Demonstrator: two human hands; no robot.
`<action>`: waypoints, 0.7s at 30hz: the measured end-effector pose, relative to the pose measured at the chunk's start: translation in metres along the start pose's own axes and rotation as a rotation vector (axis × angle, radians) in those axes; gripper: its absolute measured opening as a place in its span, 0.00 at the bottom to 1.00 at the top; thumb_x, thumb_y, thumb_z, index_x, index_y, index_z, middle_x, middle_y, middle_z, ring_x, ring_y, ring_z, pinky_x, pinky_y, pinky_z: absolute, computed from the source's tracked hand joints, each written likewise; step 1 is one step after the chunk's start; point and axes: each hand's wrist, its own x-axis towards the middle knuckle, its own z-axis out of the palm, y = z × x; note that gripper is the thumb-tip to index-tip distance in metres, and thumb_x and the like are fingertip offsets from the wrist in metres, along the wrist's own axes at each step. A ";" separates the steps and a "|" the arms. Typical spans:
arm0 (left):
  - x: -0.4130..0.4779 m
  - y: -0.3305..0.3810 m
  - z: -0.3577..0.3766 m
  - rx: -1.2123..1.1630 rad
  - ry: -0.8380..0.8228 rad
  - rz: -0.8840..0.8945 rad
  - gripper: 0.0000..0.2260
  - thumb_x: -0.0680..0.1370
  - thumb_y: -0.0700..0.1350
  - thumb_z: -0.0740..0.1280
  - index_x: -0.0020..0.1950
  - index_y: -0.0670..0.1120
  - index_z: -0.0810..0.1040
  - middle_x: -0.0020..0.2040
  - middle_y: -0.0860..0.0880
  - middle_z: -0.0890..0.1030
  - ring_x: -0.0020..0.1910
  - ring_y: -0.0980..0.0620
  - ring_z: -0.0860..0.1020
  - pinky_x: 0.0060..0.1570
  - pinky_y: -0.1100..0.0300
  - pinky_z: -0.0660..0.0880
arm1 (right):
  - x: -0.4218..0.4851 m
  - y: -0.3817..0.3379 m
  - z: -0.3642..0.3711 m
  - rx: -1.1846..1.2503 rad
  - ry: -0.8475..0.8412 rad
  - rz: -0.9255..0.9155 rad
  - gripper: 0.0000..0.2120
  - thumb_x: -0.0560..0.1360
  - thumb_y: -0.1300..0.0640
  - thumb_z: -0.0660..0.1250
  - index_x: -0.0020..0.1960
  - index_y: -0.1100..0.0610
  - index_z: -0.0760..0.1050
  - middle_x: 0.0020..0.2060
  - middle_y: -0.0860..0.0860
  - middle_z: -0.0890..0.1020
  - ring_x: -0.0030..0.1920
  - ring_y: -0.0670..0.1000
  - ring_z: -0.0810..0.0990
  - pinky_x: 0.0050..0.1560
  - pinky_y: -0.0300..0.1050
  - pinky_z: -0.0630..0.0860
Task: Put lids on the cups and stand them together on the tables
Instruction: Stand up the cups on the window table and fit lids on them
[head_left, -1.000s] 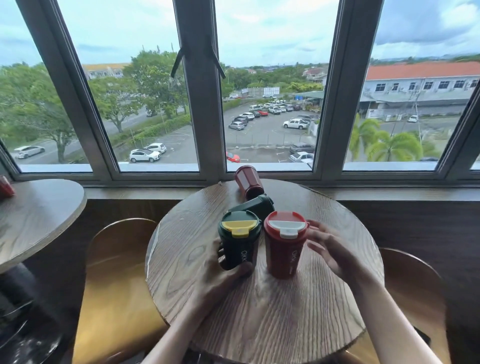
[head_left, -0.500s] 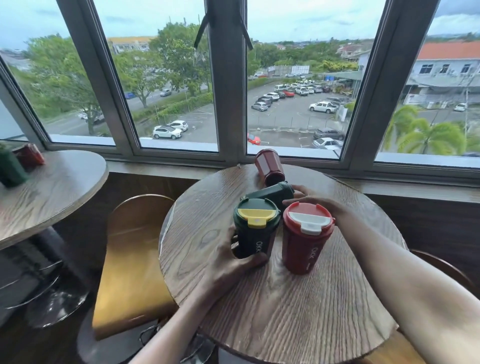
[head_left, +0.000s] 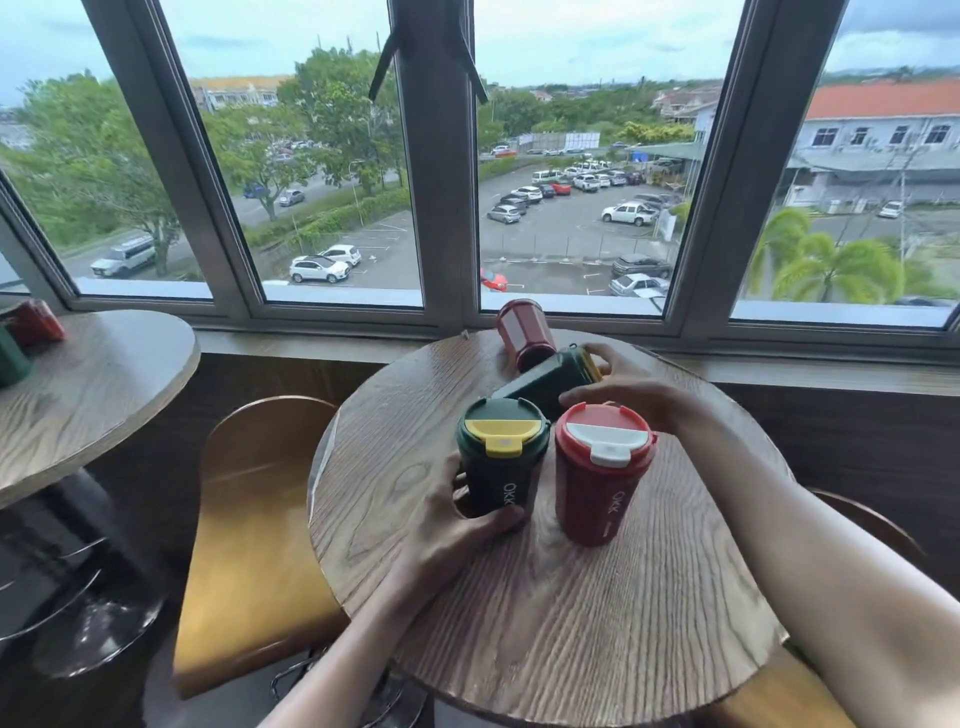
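Reaching past the upright red cup (head_left: 602, 473), the right hand (head_left: 623, 384) has now closed on the toppled green cup (head_left: 545, 382); the left hand (head_left: 457, 525) still grips the standing green cup (head_left: 501, 457). Righting comes next.

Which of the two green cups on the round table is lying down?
The far green cup, under the right hand, lies on its side behind the two standing cups. The near green cup, yellow-lidded, stands upright in the left hand.
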 end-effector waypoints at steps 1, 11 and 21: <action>0.000 0.000 0.000 -0.003 -0.001 0.001 0.30 0.62 0.52 0.80 0.60 0.62 0.71 0.54 0.56 0.82 0.51 0.64 0.81 0.52 0.64 0.78 | -0.003 -0.008 -0.004 -0.046 0.018 -0.026 0.39 0.64 0.61 0.80 0.69 0.51 0.65 0.57 0.56 0.78 0.54 0.55 0.82 0.52 0.49 0.82; -0.001 0.004 0.001 -0.039 -0.035 0.012 0.30 0.64 0.47 0.79 0.62 0.55 0.70 0.54 0.58 0.80 0.46 0.72 0.80 0.44 0.74 0.76 | -0.008 -0.042 -0.003 -0.515 -0.013 -0.024 0.45 0.62 0.49 0.81 0.74 0.42 0.63 0.66 0.51 0.62 0.66 0.54 0.64 0.68 0.51 0.68; -0.001 0.002 0.000 -0.049 -0.041 0.008 0.31 0.65 0.47 0.80 0.63 0.56 0.71 0.56 0.55 0.80 0.48 0.69 0.80 0.47 0.70 0.76 | -0.007 -0.015 -0.011 -0.024 0.034 0.049 0.21 0.75 0.50 0.70 0.66 0.53 0.73 0.57 0.53 0.80 0.52 0.50 0.79 0.49 0.46 0.74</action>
